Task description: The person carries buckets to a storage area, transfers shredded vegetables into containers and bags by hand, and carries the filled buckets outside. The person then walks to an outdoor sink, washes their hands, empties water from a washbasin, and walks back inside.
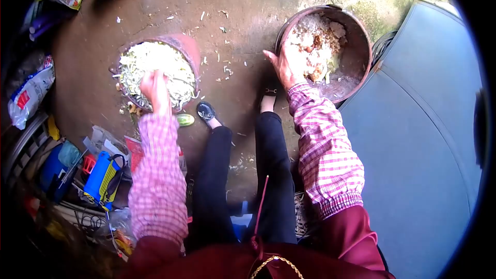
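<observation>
My left hand is over a reddish bucket heaped with pale green shredded vegetables. Its fingers are curled closed against the heap, and what lies inside them is hidden. At the near-left rim of a second, larger bucket is my right hand. The thumb sticks out to the left, outside the rim, while the other fingers reach over the inside, washed out by glare. This bucket contains a pale, brownish mash of food scraps.
A green cucumber-like vegetable lies beside the left bucket, near my shoe. Shreds are scattered on the brown floor. A large grey-blue panel fills the right side. Bags, a blue-and-yellow container and other clutter line the left.
</observation>
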The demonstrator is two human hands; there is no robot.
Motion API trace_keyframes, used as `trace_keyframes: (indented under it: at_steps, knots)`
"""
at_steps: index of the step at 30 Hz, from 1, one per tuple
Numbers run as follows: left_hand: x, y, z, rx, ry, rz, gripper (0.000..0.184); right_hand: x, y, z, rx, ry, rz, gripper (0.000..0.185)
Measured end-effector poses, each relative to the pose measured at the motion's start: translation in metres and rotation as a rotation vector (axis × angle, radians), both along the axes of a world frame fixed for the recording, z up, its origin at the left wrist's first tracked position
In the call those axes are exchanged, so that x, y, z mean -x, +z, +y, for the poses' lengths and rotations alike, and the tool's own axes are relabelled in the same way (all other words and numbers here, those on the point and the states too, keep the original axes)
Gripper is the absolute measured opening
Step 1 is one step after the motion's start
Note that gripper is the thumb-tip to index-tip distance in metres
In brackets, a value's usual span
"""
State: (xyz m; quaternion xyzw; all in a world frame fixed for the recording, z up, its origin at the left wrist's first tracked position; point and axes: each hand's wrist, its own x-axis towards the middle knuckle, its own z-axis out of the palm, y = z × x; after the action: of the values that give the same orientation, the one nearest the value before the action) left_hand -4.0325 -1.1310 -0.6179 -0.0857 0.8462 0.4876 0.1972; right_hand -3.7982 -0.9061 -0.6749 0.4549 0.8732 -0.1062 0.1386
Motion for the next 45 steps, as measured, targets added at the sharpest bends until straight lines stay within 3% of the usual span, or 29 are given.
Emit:
trace_keyframes:
  at_steps: [1, 2, 3, 5, 7, 9, 10, 11, 12, 13, 14, 17, 19, 22, 25, 26, 30, 31, 33, 41, 45]
  knots:
    - [-0.011, 0.024, -0.005, -0.004, 0.028, -0.057, 0.007, -0.003, -0.003, -0.004, -0.036, 0.05, -0.054, 0.05]
    - [-0.018, 0.031, -0.018, -0.023, 0.111, -0.093, 0.005, -0.024, -0.031, -0.01, -0.101, 0.086, 0.281, 0.047]
    - [-0.024, 0.041, -0.032, 0.049, 0.159, -0.169, 0.008, -0.028, -0.024, -0.01, 0.074, 0.056, 0.18, 0.042]
    - [-0.032, 0.064, -0.051, -0.013, 0.341, -0.312, 0.008, -0.026, -0.011, -0.017, -0.035, 0.169, 0.134, 0.044]
    - [-0.027, 0.056, -0.104, -0.172, 0.371, -0.563, 0.02, -0.023, 0.01, -0.015, -0.04, 0.258, 0.052, 0.039]
    - [-0.017, 0.05, -0.123, -0.279, 0.584, -0.624, 0.025, -0.016, 0.058, 0.003, 0.252, -0.045, 0.203, 0.024]
    - [-0.01, 0.054, -0.116, -0.306, 0.639, -0.585, 0.025, -0.028, 0.071, 0.007, 0.218, -0.183, 0.39, 0.023]
    - [-0.001, 0.055, -0.106, -0.34, 0.693, -0.543, 0.026, -0.04, 0.094, 0.022, 0.359, -0.275, 0.366, 0.027]
    - [0.009, 0.052, -0.103, -0.404, 0.685, -0.54, 0.029, -0.052, 0.119, 0.039, 0.604, -0.471, 0.405, 0.031]
    - [0.014, 0.061, -0.085, -0.429, 0.628, -0.524, 0.036, -0.075, 0.122, 0.051, 0.519, -0.407, 0.49, 0.036]
    - [0.018, 0.057, -0.075, -0.415, 0.619, -0.534, 0.039, -0.083, 0.147, 0.071, 0.658, -0.515, 0.46, 0.037]
    - [0.028, 0.042, -0.06, -0.345, 0.695, -0.563, 0.048, -0.118, 0.165, 0.119, 0.649, -0.426, 0.207, 0.043]
    - [0.034, 0.035, -0.06, -0.372, 0.623, -0.613, 0.049, -0.122, 0.173, 0.138, 0.607, -0.403, 0.014, 0.046]
    - [0.038, 0.046, -0.053, -0.391, 0.62, -0.664, 0.044, -0.121, 0.154, 0.132, 0.676, -0.422, -0.038, 0.046]
    - [0.041, 0.055, -0.04, -0.47, 0.76, -0.706, 0.05, -0.123, 0.122, 0.096, 0.916, -0.715, 0.326, 0.041]
    - [0.042, 0.052, -0.046, -0.492, 0.751, -0.711, 0.05, -0.11, 0.134, 0.09, 0.927, -0.815, 0.369, 0.041]
    - [0.043, 0.037, -0.069, -0.405, 0.805, -0.721, 0.045, -0.092, 0.159, 0.092, 0.858, -1.059, 0.39, 0.041]
    - [0.042, 0.04, -0.077, -0.537, 0.714, -0.756, 0.044, -0.094, 0.169, 0.098, 0.831, -1.071, 0.379, 0.041]
    - [0.048, 0.052, -0.062, -0.401, 0.827, -0.688, 0.044, -0.099, 0.175, 0.101, 0.835, -0.997, 0.363, 0.042]
    - [0.102, 0.079, -0.086, -0.374, 0.744, -0.748, 0.043, -0.114, 0.286, 0.094, 0.887, -1.014, 0.274, 0.046]
    - [0.104, 0.106, -0.09, -0.429, 0.655, -0.743, 0.043, -0.1, 0.348, 0.091, 0.918, -1.176, 0.307, 0.048]
